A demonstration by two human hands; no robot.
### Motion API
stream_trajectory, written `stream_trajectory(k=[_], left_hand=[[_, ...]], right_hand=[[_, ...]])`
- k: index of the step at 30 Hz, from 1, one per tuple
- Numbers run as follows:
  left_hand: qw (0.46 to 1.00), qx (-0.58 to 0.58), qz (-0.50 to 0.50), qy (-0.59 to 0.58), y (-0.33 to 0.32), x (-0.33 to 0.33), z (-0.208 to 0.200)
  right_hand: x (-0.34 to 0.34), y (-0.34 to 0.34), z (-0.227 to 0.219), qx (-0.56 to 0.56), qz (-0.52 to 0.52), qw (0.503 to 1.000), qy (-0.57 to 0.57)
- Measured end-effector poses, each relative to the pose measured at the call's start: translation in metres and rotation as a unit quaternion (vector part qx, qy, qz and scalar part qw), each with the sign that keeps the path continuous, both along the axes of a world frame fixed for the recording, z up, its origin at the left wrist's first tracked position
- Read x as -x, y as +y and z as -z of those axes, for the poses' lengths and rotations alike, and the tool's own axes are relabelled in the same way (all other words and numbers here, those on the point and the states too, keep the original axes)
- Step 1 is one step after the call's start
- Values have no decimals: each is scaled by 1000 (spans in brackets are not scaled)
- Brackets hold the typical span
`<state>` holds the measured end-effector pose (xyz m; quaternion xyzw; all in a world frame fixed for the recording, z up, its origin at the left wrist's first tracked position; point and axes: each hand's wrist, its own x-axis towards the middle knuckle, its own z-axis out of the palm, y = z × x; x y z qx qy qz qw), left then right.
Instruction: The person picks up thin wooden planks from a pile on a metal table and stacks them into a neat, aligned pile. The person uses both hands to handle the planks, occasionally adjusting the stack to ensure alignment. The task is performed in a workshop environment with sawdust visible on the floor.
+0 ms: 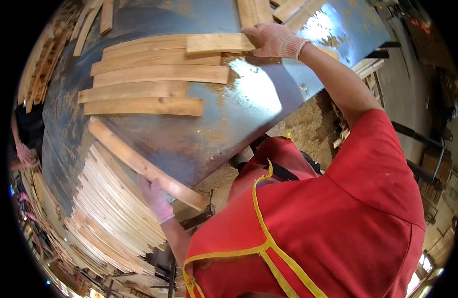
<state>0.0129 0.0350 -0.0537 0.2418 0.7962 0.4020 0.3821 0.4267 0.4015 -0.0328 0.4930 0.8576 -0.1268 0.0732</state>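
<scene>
My left hand (pixel 157 201), in a pale pink work glove, is closed on a long wooden slat (pixel 139 161). That slat slants over the table edge beside a tall stack of pale slats (pixel 114 198); the fingertips are partly hidden by it. Farther off, my right hand (pixel 276 40), gloved too, grips the right end of a shorter wooden board (pixel 216 43). This board rests on top of the far end of a row of wooden slats (pixel 159 74) lying side by side on the metal table (pixel 229 116).
More boards (pixel 256 12) lie at the table's far edge, with loose strips (pixel 92 22) at far left. Sawdust (pixel 308 121) covers the floor beyond the right table edge. Another person's gloved hand (pixel 24 153) shows at far left, near stacked wood (pixel 45 64).
</scene>
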Motion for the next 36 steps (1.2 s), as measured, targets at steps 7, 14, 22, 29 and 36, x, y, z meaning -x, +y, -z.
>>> stream_trajectory(k=[7,14,22,29,36], left_hand=[[886,260,97,372,21,-47,13],[992,-43,-30,-117,-56,2,-4],[987,34,116,105,-99,1,14],[789,360,231,441,-79,-7,-3],[725,513,242,391,-37,-13,-40]], right_hand=[[42,-80,-10,167,182,920,305],[188,-201,-6,377,258,716,528],[334,-312,59,445,90,849,271],[320,-306,19,522,-63,789,318],[236,-92,4,148,39,962,226]])
